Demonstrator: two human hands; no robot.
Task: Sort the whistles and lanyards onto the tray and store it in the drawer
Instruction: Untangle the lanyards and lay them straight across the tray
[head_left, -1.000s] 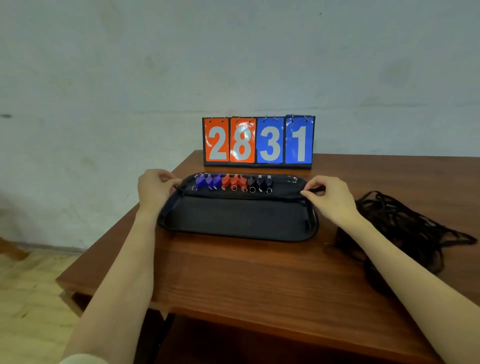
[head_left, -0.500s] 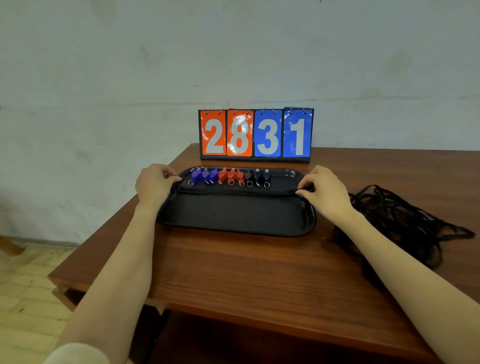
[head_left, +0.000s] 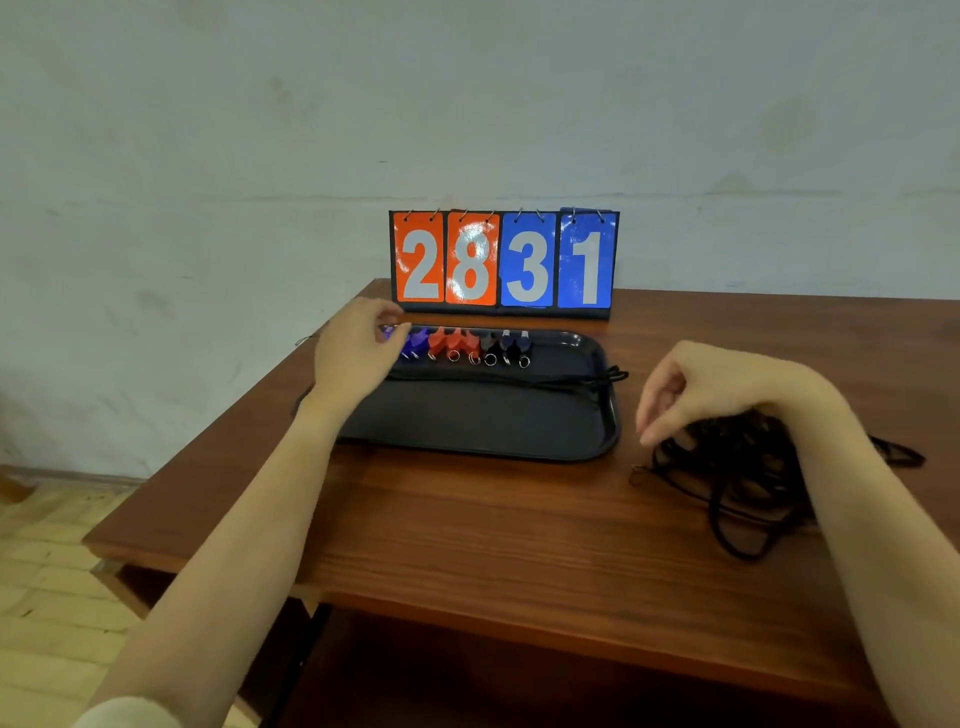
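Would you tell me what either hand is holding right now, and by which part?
Neither: left hand hovers over the whistles, right hand over the lanyard pile.

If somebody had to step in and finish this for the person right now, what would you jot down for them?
Left hand: over the tray's left end, fingers at the purple whistles; grip unclear.
Right hand: loosely curled, empty, above the lanyard pile on the table.
Done: whistles lined along the tray's far edge; one lanyard stretched across it.
Left: move the remaining lanyards over, then put the tray in the drawer, not visible here.
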